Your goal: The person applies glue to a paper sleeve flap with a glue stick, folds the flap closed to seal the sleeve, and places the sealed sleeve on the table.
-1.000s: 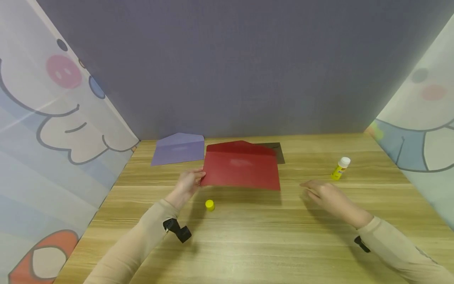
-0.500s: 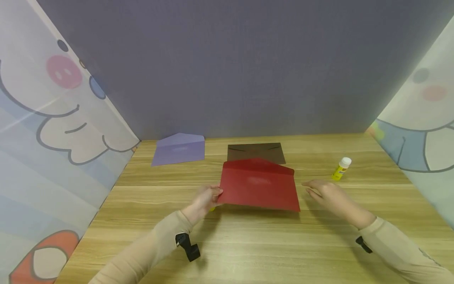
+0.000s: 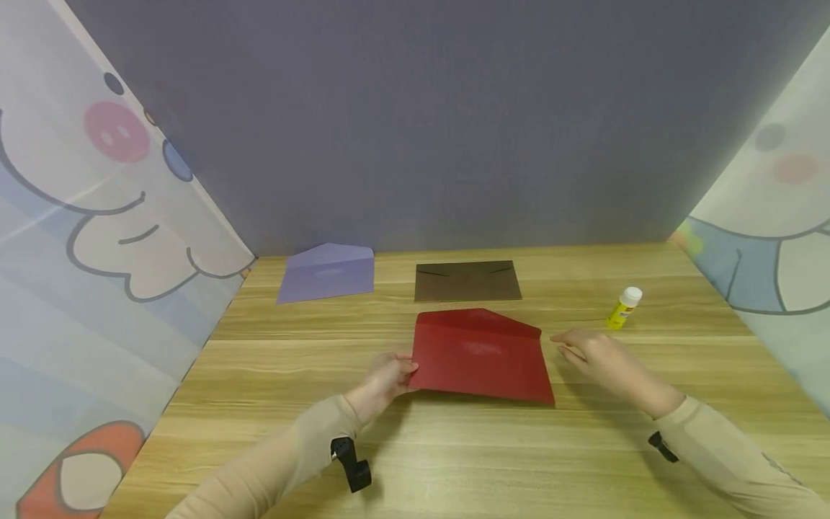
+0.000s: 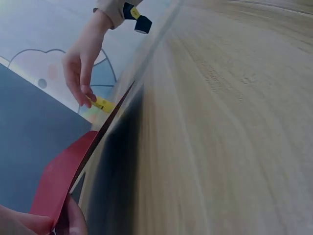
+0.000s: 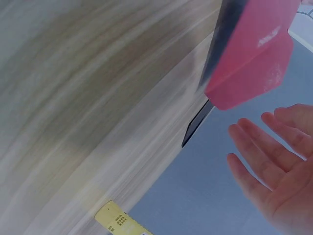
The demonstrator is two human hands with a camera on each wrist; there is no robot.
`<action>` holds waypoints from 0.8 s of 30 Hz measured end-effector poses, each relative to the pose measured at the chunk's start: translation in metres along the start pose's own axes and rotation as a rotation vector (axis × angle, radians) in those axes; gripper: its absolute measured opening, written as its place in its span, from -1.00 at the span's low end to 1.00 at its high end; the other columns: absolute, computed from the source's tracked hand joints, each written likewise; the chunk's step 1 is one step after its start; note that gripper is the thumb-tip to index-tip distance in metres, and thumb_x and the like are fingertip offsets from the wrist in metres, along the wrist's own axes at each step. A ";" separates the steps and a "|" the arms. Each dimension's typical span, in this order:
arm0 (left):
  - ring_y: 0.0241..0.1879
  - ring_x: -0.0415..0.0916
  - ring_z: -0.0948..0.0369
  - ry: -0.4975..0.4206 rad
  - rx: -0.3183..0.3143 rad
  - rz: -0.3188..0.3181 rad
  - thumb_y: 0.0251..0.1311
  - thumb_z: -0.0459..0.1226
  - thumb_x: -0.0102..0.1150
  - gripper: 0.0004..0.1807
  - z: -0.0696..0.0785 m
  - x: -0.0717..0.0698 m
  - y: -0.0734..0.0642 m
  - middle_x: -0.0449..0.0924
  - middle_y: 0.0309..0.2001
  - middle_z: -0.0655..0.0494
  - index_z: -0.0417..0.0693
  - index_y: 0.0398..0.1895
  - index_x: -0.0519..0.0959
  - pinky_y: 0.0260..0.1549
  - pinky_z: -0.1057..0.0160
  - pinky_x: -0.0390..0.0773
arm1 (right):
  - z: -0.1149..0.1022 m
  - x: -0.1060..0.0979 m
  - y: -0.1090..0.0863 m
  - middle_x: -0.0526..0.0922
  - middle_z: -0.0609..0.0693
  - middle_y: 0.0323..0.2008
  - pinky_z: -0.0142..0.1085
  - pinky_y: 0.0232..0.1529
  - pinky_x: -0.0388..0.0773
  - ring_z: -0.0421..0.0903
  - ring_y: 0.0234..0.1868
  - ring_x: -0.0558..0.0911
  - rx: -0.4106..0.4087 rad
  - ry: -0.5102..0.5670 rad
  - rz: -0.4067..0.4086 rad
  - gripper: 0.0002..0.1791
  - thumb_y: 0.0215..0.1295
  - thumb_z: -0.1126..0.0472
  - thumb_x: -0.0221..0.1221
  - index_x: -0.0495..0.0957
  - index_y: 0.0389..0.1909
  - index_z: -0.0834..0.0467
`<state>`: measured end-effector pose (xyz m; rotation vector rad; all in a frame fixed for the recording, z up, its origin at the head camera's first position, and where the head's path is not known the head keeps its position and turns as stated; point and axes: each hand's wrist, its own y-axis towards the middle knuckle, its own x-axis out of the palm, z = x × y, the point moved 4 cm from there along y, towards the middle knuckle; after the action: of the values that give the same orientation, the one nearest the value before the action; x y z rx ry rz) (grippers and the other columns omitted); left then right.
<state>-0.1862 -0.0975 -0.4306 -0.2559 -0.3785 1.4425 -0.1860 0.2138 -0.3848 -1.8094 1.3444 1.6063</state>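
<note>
My left hand [image 3: 384, 386] pinches the left edge of a red envelope [image 3: 483, 360], thumb on top and fingers beneath. The envelope's pointed flap is unfolded toward the back. In the left wrist view its lower edge stands raised over the table, with a dark shadow below. My right hand [image 3: 599, 360] hovers by the envelope's right side, holding nothing; the right wrist view shows its fingers [image 5: 264, 152] spread and relaxed, apart from the red paper. Just beyond this hand is a yellow glue stick [image 3: 624, 308] with a white end.
At the back of the wooden table [image 3: 454, 461], a purple envelope [image 3: 327, 275] with its flap up lies on the left. A dark brown envelope [image 3: 467, 281] lies at the back centre. A grey panel [image 3: 454, 130] rises behind the table, with cartoon-printed sheets at both sides.
My left hand has brought the red envelope toward me and to the right, uncovering the brown envelope. The small yellow cap is now hidden. My right hand has barely moved.
</note>
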 end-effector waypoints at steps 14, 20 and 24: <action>-0.42 0.45 0.25 0.007 -0.042 -0.025 0.13 -0.53 -0.11 -0.72 -0.014 -0.001 0.001 0.47 -0.38 0.03 -0.47 -0.06 0.26 -0.42 0.34 0.48 | -0.001 0.007 0.000 0.62 0.18 -0.26 -0.08 -0.27 0.54 0.07 -0.27 0.60 0.010 0.015 -0.049 -0.78 0.09 0.33 0.16 0.56 -0.22 0.32; -0.41 0.40 0.24 0.090 -0.060 -0.010 0.11 -0.52 -0.03 -0.68 -0.018 -0.005 -0.002 0.43 -0.35 0.02 -0.48 -0.05 0.27 -0.40 0.33 0.49 | -0.002 0.010 0.001 0.62 0.16 -0.26 -0.08 -0.27 0.54 0.06 -0.27 0.60 0.016 0.030 -0.072 -0.78 0.11 0.33 0.15 0.56 -0.21 0.32; -0.44 0.41 0.25 0.106 -0.045 -0.012 0.11 -0.52 -0.03 -0.71 -0.018 -0.005 -0.004 0.42 -0.39 0.01 -0.48 -0.09 0.27 -0.42 0.32 0.51 | -0.002 0.012 0.001 0.61 0.16 -0.24 -0.08 -0.26 0.54 0.05 -0.27 0.60 0.025 0.041 -0.096 -0.77 0.12 0.32 0.13 0.56 -0.20 0.33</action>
<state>-0.1760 -0.1015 -0.4459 -0.3646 -0.3263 1.4031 -0.1874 0.2070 -0.3948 -1.8719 1.2684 1.5042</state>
